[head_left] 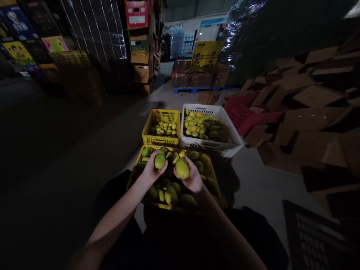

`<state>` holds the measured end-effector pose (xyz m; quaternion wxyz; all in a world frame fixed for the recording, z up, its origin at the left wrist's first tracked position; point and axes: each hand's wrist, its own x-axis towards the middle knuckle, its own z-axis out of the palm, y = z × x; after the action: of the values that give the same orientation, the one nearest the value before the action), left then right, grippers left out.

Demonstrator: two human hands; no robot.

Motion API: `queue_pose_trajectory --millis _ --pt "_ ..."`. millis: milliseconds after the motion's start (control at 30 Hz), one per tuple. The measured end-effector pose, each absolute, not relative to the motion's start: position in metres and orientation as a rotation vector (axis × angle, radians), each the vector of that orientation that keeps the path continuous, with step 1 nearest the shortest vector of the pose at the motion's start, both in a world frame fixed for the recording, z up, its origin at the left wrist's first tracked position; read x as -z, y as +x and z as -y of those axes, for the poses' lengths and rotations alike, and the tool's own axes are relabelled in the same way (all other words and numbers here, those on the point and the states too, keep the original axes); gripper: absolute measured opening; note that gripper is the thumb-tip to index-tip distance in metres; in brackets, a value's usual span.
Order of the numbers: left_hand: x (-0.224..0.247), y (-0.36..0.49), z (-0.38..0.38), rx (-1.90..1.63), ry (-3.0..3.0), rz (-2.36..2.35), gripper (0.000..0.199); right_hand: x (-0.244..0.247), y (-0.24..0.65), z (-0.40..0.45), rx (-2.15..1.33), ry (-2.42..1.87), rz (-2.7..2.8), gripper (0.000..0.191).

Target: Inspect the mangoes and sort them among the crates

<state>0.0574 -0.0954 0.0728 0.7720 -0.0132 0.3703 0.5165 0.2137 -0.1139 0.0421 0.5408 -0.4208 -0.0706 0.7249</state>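
Observation:
My left hand (152, 170) is wrapped round a green fruit (159, 161). A larger yellow-green fruit (182, 168) rests in my right hand (194, 178), the fingers curled under it. Both hands are above a yellow crate (215, 180) that holds several green and yellow fruits. Just beyond it, a smaller yellow crate (161, 141) on the left holds small yellow-green fruits. Beside that, on the right, stands a white crate (232, 131) with yellow and green fruits in it.
Cardboard boxes (312, 120) are heaped on the right, with a red crate (244, 112) at their edge. Stacked boxes (140, 48) stand at the back. A blue pallet (194, 90) carries boxes and a yellow carton (206, 54). My knees flank the near crate.

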Motion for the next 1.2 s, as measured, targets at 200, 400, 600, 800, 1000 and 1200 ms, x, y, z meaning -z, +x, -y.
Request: queue_pose_trajectory --millis 200,400,600,800,1000,1200 --pt "-0.071 0.055 0.093 -1.055 -0.091 -0.830 0.016 -0.045 0.217 0.114 -1.804 -1.011 0.138 0.018" --pt "-0.065 0.055 0.090 -1.019 -0.093 -0.799 0.023 -0.036 0.221 0.110 -1.919 -1.055 0.159 0.014" --pt "-0.070 0.056 0.092 -1.105 -0.076 -0.822 0.010 -0.042 0.218 0.114 -1.839 -1.012 0.240 0.010" --pt "-0.075 0.051 0.095 -1.022 -0.039 -0.743 0.010 -0.044 0.218 0.116 -1.850 -0.970 0.241 0.014" --pt "-0.069 0.048 0.090 -0.956 -0.089 -0.747 0.011 -0.025 0.224 0.109 -1.917 -0.967 0.284 0.006" --pt "-0.057 0.051 0.085 -1.017 -0.147 -0.836 0.014 -0.020 0.221 0.105 -1.822 -0.957 0.220 0.012"
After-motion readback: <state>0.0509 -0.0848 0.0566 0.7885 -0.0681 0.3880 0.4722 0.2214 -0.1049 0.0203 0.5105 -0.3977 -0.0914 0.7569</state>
